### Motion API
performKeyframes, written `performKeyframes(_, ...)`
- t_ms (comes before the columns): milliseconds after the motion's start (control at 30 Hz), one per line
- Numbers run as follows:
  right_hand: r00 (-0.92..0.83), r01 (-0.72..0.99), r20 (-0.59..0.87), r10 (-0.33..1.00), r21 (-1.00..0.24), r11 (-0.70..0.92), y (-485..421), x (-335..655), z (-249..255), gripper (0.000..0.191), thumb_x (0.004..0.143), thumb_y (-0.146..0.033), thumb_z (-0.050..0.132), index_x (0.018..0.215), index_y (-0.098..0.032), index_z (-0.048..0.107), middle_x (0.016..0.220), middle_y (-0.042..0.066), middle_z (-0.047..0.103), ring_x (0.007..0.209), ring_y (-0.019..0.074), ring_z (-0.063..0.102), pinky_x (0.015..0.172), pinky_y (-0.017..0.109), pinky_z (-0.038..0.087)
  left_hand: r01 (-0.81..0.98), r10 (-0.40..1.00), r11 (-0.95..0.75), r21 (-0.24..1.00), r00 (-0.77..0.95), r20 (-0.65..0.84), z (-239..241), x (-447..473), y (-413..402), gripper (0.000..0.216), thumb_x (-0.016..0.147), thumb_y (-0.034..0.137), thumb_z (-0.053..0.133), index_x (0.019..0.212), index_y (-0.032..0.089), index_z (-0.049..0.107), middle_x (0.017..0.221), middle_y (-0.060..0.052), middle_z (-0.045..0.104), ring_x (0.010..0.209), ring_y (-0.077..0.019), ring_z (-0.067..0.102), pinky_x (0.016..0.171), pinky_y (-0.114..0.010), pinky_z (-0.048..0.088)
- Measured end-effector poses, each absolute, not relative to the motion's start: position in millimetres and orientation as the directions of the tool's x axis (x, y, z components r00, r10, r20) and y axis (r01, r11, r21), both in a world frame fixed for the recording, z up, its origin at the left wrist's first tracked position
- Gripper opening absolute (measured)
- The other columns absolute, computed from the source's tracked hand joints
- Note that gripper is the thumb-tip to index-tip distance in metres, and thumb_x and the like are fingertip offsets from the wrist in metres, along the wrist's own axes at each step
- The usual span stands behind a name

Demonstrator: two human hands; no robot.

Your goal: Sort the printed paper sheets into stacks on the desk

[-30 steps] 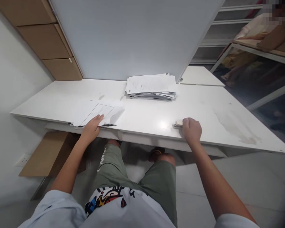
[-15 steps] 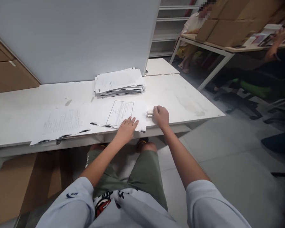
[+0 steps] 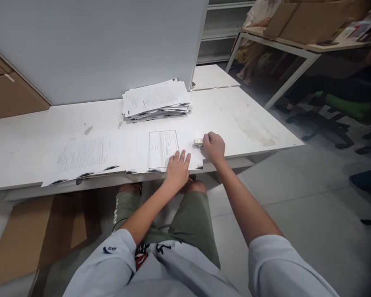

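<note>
My left hand lies flat with its fingers apart on a printed sheet that has a framed block of text. Black smudges mark the sheet's near edge, which overhangs the table. At its right side my right hand is closed around a small cream-coloured stapler. The stapler's front end points left and lies over the sheet's right edge; its back end is hidden in my fist. Another printed page rests to the left, also smudged black along its near edge.
A thick, uneven stack of papers stands behind the sheet, against a grey-white panel. Cardboard boxes are at far left and under the table. Back right, people sit at another desk.
The framed sheet has turned to lie straighter and shifted slightly right, with my left hand on it. My right hand and the stapler have moved a little right and up.
</note>
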State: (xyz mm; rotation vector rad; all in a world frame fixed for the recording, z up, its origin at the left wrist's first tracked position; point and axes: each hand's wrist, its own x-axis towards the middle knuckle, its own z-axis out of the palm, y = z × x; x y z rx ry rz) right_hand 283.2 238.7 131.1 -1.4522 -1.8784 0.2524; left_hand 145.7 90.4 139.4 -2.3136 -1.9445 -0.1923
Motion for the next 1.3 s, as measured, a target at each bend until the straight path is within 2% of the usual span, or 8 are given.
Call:
performKeyframes(300,-0.168,0.868,0.412,0.895,-0.368,0.333,243,283,124,0.024,0.090,-0.017,0.033,0.067,-0.021,0.043,0.078,0.008,0.055,0.076,0.0215,0.044,0.069,0.034,0.027,0.991,0.972,-0.136,0.001,0.133,0.191,130,151,86,0.061,0.090,0.020,0.049,0.150,0.011,0.036,0.156,-0.014,0.036,0.142,-0.0344,0.033,0.111,-0.046,0.031)
performKeyframes(567,-0.224,0.882,0.395,0.891,-0.307,0.358,245,285,119,0.040,0.096,-0.026,0.029,0.068,-0.017,0.056,0.081,0.014,0.060,0.079,0.0241,0.047,0.071,0.035,0.028,0.964,0.938,-0.232,-0.127,0.256,0.234,124,139,97,0.059,0.090,0.005,0.039,0.148,0.011,0.039,0.153,-0.015,0.041,0.134,-0.0314,0.045,0.102,-0.042,0.041)
performKeyframes(733,-0.262,0.907,0.372,0.890,-0.220,0.359,245,284,121,0.043,0.098,-0.023,0.026,0.074,-0.015,0.061,0.084,0.015,0.061,0.079,0.0233,0.047,0.071,0.035,0.026,0.963,0.929,-0.223,-0.150,0.257,0.268,115,135,107,0.054,0.095,0.007,0.035,0.146,0.017,0.044,0.151,-0.010,0.045,0.138,-0.0326,0.042,0.113,-0.052,0.034)
performKeyframes(833,-0.285,0.912,0.366,0.886,-0.180,0.368,246,285,122,0.043,0.098,-0.022,0.026,0.077,-0.014,0.063,0.084,0.015,0.061,0.078,0.0230,0.046,0.070,0.035,0.025,0.964,0.925,-0.216,-0.154,0.253,0.283,109,135,110,0.052,0.095,0.008,0.038,0.146,0.019,0.045,0.150,-0.010,0.047,0.138,-0.0322,0.043,0.112,-0.052,0.037)
performKeyframes(1300,-0.322,0.874,0.407,0.855,-0.219,0.433,256,288,111,0.035,0.095,-0.024,0.030,0.083,-0.012,0.061,0.080,0.016,0.057,0.079,0.0243,0.044,0.072,0.036,0.027,0.958,0.900,-0.226,-0.178,0.275,0.337,103,133,112,0.051,0.096,0.009,0.038,0.145,0.020,0.048,0.149,-0.011,0.048,0.136,-0.0331,0.046,0.111,-0.051,0.040)
